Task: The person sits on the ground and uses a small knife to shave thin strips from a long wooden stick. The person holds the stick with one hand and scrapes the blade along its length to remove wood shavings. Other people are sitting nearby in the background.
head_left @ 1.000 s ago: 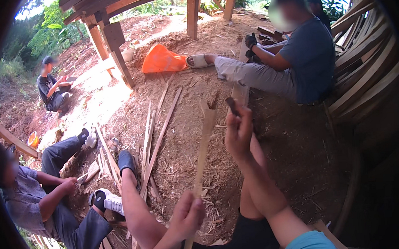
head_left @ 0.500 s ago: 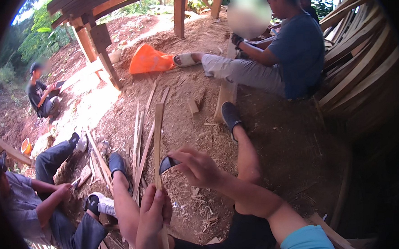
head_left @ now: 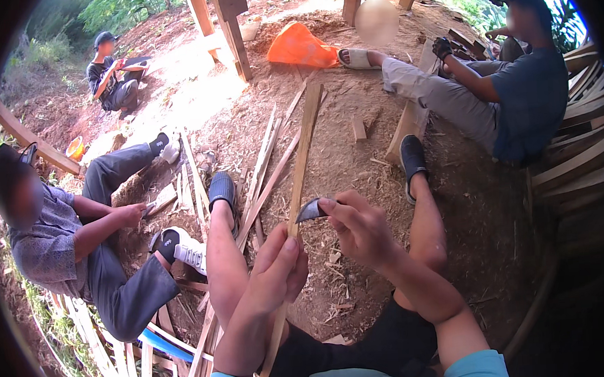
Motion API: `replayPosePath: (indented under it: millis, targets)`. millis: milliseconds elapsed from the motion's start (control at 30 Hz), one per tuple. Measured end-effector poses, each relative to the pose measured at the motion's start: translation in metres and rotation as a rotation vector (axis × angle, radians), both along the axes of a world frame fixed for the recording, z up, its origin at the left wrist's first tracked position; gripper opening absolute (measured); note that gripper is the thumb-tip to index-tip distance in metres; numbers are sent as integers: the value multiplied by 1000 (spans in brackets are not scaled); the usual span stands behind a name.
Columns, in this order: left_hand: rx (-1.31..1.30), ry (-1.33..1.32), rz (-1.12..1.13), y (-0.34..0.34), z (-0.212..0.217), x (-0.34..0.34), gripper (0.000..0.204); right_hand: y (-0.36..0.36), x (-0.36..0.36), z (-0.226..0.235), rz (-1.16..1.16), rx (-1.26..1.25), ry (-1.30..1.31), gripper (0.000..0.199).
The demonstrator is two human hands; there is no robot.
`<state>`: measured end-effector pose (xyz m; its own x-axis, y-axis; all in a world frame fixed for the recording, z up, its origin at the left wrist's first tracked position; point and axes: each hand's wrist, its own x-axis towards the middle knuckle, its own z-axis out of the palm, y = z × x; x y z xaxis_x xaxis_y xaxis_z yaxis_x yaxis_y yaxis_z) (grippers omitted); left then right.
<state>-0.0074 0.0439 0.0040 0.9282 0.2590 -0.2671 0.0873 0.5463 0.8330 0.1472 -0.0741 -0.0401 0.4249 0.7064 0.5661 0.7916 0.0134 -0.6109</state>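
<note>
The person sits on bare, chip-strewn ground (head_left: 355, 151) with both legs stretched forward and works a long bamboo strip (head_left: 303, 156) that runs from the lap up and away between the feet. The left hand (head_left: 276, 275) is wrapped around the lower part of the strip, fingers curled fully closed on it and the thumb lying along its side. Just above it, the right hand (head_left: 360, 226) grips the handle of a small knife with a curved dark blade (head_left: 311, 210) — fingers closed tight, handle hidden inside the fist — and the blade's edge rests against the right side of the strip. More split strips (head_left: 264, 173) lie fanned on the ground just left of the held one, near the person's left foot in a dark slip-on shoe (head_left: 221, 190). To the left sits another person in a grey shirt (head_left: 49, 246); a third, in a dark blue shirt (head_left: 533, 101), sits at the right beside stacked wooden planks (head_left: 580, 153). An orange bag (head_left: 300, 46) lies farther off near a wooden post (head_left: 234, 31).
</note>
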Motion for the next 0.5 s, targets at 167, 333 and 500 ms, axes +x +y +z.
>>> replayPosePath:
  millis: [167, 333, 500]
  targets:
    - [95, 74, 34, -5, 7, 3, 19, -2, -4, -6, 54, 16, 113, 43]
    - [123, 55, 60, -1, 2, 2, 18, -1, -11, 0, 40, -14, 83, 39]
    - [230, 53, 113, -3, 2, 6, 17, 2, -14, -1, -17, -4, 85, 36]
